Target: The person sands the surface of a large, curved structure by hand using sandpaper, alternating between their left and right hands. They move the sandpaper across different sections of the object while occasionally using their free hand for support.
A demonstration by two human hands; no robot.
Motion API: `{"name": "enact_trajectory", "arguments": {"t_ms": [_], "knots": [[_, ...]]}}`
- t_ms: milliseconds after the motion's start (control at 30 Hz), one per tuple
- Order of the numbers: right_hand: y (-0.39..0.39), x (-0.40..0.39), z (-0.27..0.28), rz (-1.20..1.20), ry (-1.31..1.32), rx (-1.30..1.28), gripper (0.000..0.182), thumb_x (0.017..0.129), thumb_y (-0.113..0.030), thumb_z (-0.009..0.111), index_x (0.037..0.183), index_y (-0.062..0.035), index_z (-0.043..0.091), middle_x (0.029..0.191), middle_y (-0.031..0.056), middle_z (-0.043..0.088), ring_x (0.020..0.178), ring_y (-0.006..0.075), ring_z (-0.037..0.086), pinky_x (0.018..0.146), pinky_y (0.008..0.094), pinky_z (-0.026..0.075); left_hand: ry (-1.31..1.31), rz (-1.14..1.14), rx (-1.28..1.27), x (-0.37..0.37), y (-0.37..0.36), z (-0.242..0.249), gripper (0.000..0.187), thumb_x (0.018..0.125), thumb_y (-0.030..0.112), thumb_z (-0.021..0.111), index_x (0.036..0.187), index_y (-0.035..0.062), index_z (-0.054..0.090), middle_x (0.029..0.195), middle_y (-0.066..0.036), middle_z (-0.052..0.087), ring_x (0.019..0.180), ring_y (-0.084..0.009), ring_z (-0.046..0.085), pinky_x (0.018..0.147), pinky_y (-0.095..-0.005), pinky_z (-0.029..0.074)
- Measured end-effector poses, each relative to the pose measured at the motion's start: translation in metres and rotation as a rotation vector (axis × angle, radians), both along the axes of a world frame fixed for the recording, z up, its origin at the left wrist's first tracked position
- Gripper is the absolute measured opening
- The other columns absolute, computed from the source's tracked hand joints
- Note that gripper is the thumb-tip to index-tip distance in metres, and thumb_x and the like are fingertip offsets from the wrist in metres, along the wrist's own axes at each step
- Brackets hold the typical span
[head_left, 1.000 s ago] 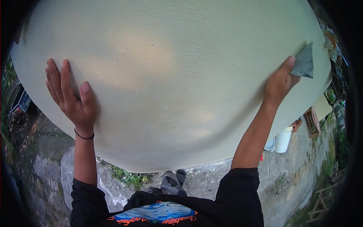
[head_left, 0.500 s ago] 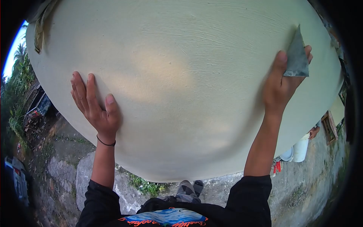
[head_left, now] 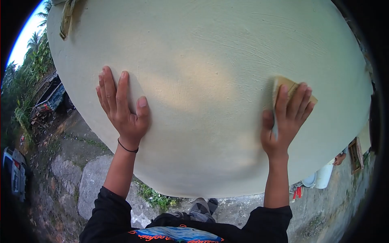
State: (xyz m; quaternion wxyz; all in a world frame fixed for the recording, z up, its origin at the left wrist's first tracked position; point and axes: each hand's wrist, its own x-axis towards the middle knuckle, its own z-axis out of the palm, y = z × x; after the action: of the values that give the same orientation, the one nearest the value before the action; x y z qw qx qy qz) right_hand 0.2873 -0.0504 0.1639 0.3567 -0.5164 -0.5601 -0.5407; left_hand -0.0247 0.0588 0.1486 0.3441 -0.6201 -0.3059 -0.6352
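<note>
A large pale surface (head_left: pixel 194 133) fills most of the view, with fine ridges and streaks across its upper part. My left hand (head_left: pixel 125 109) lies flat against it on the left, fingers stretched out and holding nothing. Toward the right side, my right hand (head_left: pixel 285 121) presses a folded piece of sandpaper (head_left: pixel 279 83) to the surface. The paper's tan backing shows around and above my fingers; the face against the surface is hidden.
Rough concrete ground (head_left: pixel 97 182) lies below, with green weeds (head_left: pixel 154 198) by my feet (head_left: pixel 202 206). On the right are a white bucket (head_left: pixel 323 177), red-handled items (head_left: pixel 298 192), another person's hand (head_left: pixel 339 158) and a wooden frame (head_left: pixel 356 156). A parked vehicle (head_left: pixel 15 174) stands left.
My right hand has come down and left from a raised grip, turning the sandpaper from its grey side to its tan side and laying it on the surface. The whole view has shifted slightly.
</note>
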Motion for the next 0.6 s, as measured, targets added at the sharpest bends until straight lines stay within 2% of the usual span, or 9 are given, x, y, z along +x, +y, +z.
{"name": "enact_trajectory", "arguments": {"t_ms": [67,133,200,267,300,400,467,567,600], "knots": [[-0.009,0.026,-0.056,-0.114,-0.324,-0.15,0.047,0.094,-0.044,0.044,0.138,-0.0269,0.043,0.151,0.012,0.025,0.142,0.0287,0.017,0.115,0.047,0.004,0.008,0.009,-0.002,-0.001,0.0,0.0,0.05,0.09,0.035,0.044,0.13,0.0061,0.051,0.145,-0.019,0.037,0.138,-0.0324,0.028,0.113,-0.046,0.014],[-0.017,0.062,-0.05,-0.031,-0.104,-0.036,0.046,0.097,-0.043,0.035,0.137,-0.0235,0.043,0.151,0.0121,0.025,0.142,0.0281,0.017,0.116,0.0463,0.004,0.007,0.014,0.003,-0.001,0.0,-0.002,0.05,0.09,0.035,0.044,0.131,0.0062,0.051,0.145,-0.019,0.037,0.138,-0.0324,0.028,0.113,-0.0461,0.015],[-0.024,0.081,-0.01,0.154,0.261,0.127,0.058,0.099,-0.038,0.033,0.145,-0.003,0.025,0.152,0.016,0.022,0.142,0.0305,0.015,0.114,0.0453,0.005,0.019,0.002,-0.005,-0.001,-0.002,-0.001,0.05,0.09,0.035,0.044,0.131,0.0064,0.05,0.145,-0.019,0.037,0.138,-0.0324,0.028,0.113,-0.0462,0.015],[-0.017,0.11,0.005,0.413,0.72,0.112,0.061,0.1,-0.038,0.032,0.145,0.0017,0.022,0.153,0.0175,0.018,0.142,0.0314,0.014,0.114,0.0449,0.004,0.044,0.03,-0.004,0.002,-0.006,0.001,0.049,0.093,0.029,0.043,0.132,0.0002,0.046,0.145,-0.02,0.035,0.138,-0.0354,0.027,0.112,-0.0481,0.016],[-0.013,0.103,0.017,0.344,0.78,0.173,0.06,0.1,-0.038,0.033,0.145,0.0,0.022,0.153,0.018,0.017,0.142,0.032,0.013,0.114,0.0454,0.003,0.046,0.034,0.003,0.002,-0.006,0.001,0.049,0.093,0.028,0.042,0.133,0.0,0.046,0.145,-0.02,0.036,0.137,-0.0355,0.028,0.112,-0.0485,0.017],[-0.012,0.042,0.009,0.077,0.366,0.168,0.057,0.099,-0.036,0.035,0.145,-0.0052,0.026,0.153,0.0181,0.014,0.143,0.0319,0.01,0.114,0.0464,0.002,0.042,0.024,0.012,0.004,-0.006,0.002,0.048,0.092,0.026,0.043,0.133,0.0006,0.046,0.145,-0.02,0.035,0.137,-0.0353,0.028,0.112,-0.048,0.018],[-0.015,0.028,-0.043,-0.018,0.002,-0.057,0.054,0.098,-0.035,0.035,0.145,-0.0082,0.028,0.154,0.0159,0.014,0.143,0.0303,0.008,0.114,0.0464,0.001,0.048,0.014,0.018,0.004,-0.006,0.003,0.048,0.092,0.026,0.043,0.133,0.0009,0.046,0.145,-0.019,0.035,0.137,-0.035,0.028,0.112,-0.0478,0.018],[-0.028,0.076,-0.055,-0.041,0.074,-0.043,0.055,0.098,-0.035,0.034,0.144,-0.0066,0.029,0.154,0.0157,0.015,0.144,0.0288,0.008,0.114,0.0451,0.0,0.043,0.021,0.021,0.003,-0.007,0.001,0.048,0.092,0.025,0.043,0.133,0.0015,0.046,0.145,-0.018,0.035,0.137,-0.0343,0.028,0.112,-0.0476,0.018],[-0.03,0.08,-0.035,0.045,0.266,0.028,0.059,0.098,-0.037,0.033,0.145,-0.0032,0.025,0.153,0.0178,0.017,0.143,0.0293,0.01,0.114,0.0448,-0.001,0.048,0.025,0.017,0.003,-0.007,0.001,0.048,0.092,0.025,0.043,0.133,0.0018,0.046,0.145,-0.018,0.036,0.137,-0.034,0.028,0.112,-0.0475,0.018]]}}
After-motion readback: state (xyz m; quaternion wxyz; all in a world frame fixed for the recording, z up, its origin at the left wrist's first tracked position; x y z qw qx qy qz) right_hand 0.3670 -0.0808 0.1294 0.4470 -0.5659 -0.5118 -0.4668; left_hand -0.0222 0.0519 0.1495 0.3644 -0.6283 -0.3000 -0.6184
